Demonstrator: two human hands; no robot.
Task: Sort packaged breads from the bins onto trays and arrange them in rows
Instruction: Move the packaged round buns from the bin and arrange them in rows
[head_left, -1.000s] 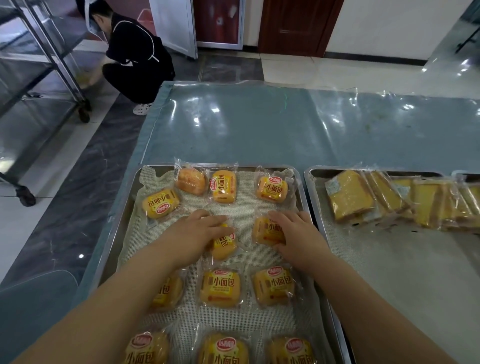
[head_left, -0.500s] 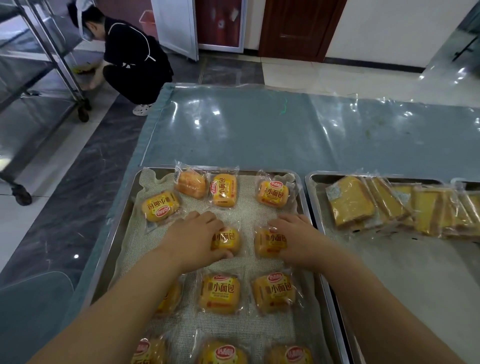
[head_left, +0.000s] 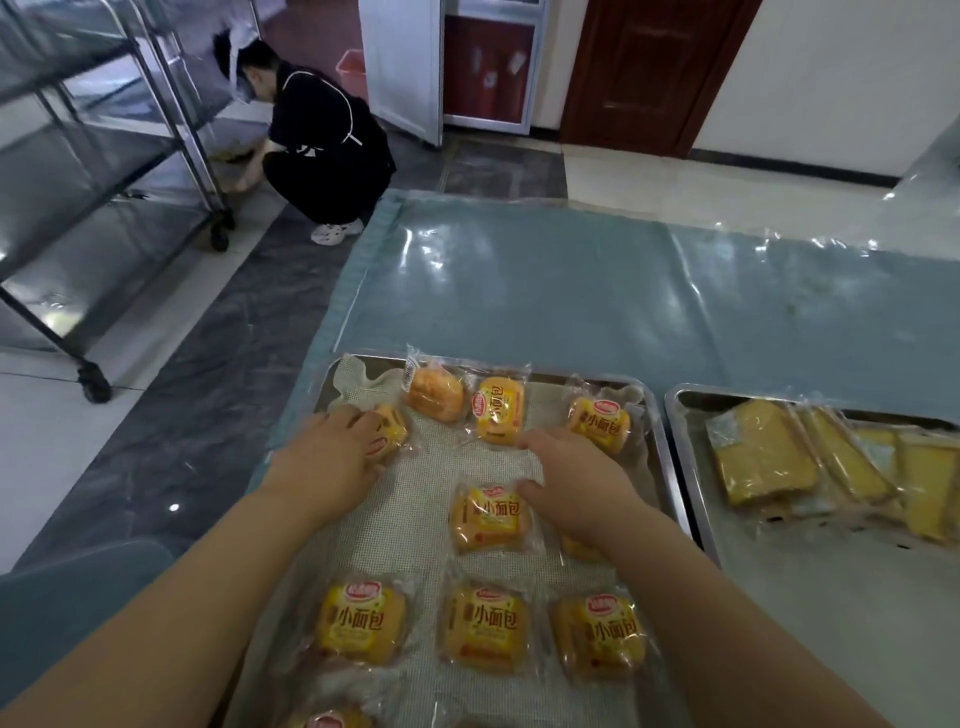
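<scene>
A metal tray (head_left: 597, 378) lined with mesh holds several yellow packaged small breads in loose rows. My left hand (head_left: 332, 457) reaches to the tray's far left and grips one packaged bread (head_left: 389, 431) there, fingers curled over it. My right hand (head_left: 571, 483) hovers over the middle right of the tray with fingers spread, its thumb at the wrapper corner of the middle bread (head_left: 485, 514). Its fingertips lie just below a far-row bread (head_left: 498, 410). Another bread (head_left: 576, 548) is mostly hidden under my right wrist.
A second metal tray (head_left: 737, 396) on the right holds overlapping packets of sliced yellow cake (head_left: 763, 457). Both trays sit on a table with a blue cover (head_left: 571, 291). A person (head_left: 327, 150) crouches beyond it by a steel rack trolley (head_left: 104, 156).
My left hand left the middle bread and moved up-left onto the bread at the tray's left edge. My right hand lifted off its bread and shifted forward. The camera view tilted up.
</scene>
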